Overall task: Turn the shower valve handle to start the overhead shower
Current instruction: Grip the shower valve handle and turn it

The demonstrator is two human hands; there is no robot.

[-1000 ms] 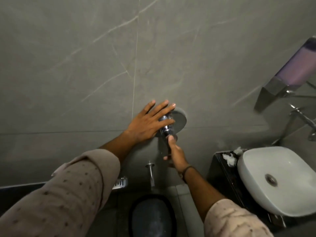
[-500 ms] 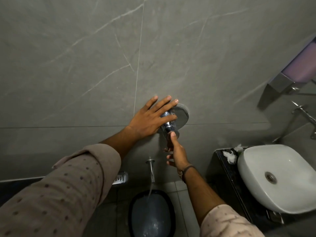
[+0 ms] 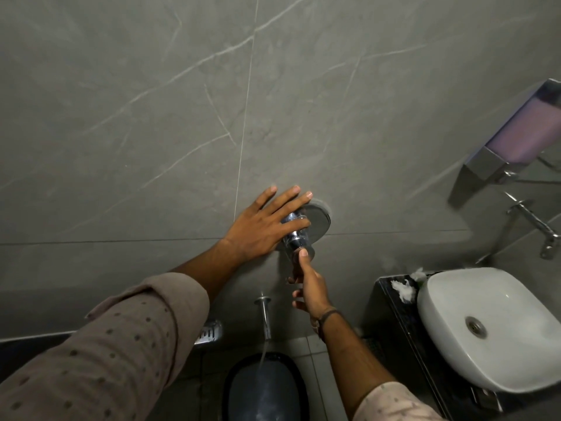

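Where the chrome handle (image 3: 296, 238) juts out from its round wall plate (image 3: 318, 218), low on the grey tiled wall (image 3: 151, 117), both hands meet it — one handle, one plate, two hands. The left hand (image 3: 261, 229) lies spread and flat, fingers wide apart and stretched over the upper part of the handle, their tips reaching the plate's left rim; the palm rests against the wall just left of the valve. It covers the handle rather than closing round it. The right hand (image 3: 309, 287) comes up from below, its thumb pressed on the handle's outer end while the other fingers curl loosely underneath; whether those fingers grip the stem I cannot tell, since the hand hides them. So the handle sits between the two hands, under the left fingers and above the right palm. A dark band circles the right wrist, and both arms wear dotted beige sleeves rolled back.

Below the valve a single chrome spout (image 3: 264, 314) sticks out of the wall, and a thin stream of water falls from it into one dark bucket (image 3: 264, 387) on the floor. Off to the right stands one white basin (image 3: 498, 326) on a black counter (image 3: 391, 299) — bits of white tissue lie at the counter's back edge. Above it hangs one soap dispenser (image 3: 522, 129) with pale purple liquid, and a chrome tap (image 3: 534, 223) beneath.
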